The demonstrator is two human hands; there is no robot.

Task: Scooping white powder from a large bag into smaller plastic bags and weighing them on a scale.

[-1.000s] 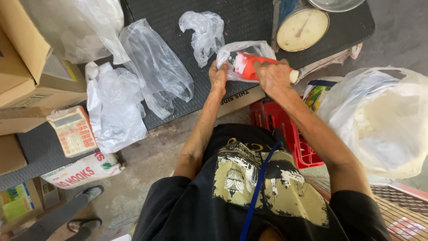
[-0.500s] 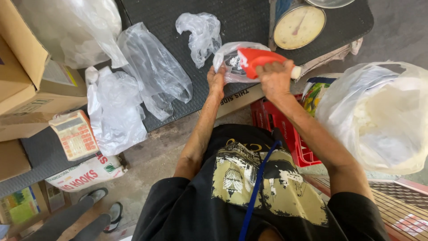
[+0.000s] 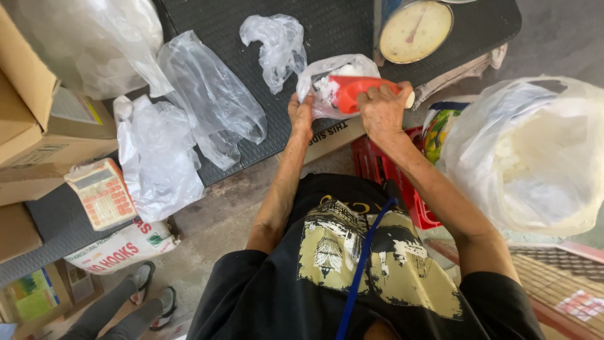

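Dial scale (image 3: 415, 29), calculator (image 3: 102, 192), boxes (image 3: 38, 145).

small clear plastic bag (image 3: 327, 79) – crumpled, mouth open, white stuff inside, sits on dark mat, pinched at near edge by left hand (image 3: 301, 113). red scoop (image 3: 352, 91) – plastic, lying roughly level, front end poked into bag mouth, pale handle end sticking out past right hand (image 3: 380, 110), which wraps over its top. bag directly between both hands.

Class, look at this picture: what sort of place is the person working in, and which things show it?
Probably a small shop or market packing spot: a dial weighing scale, a calculator, and a big sack of white goods beside the clear plastic bags.
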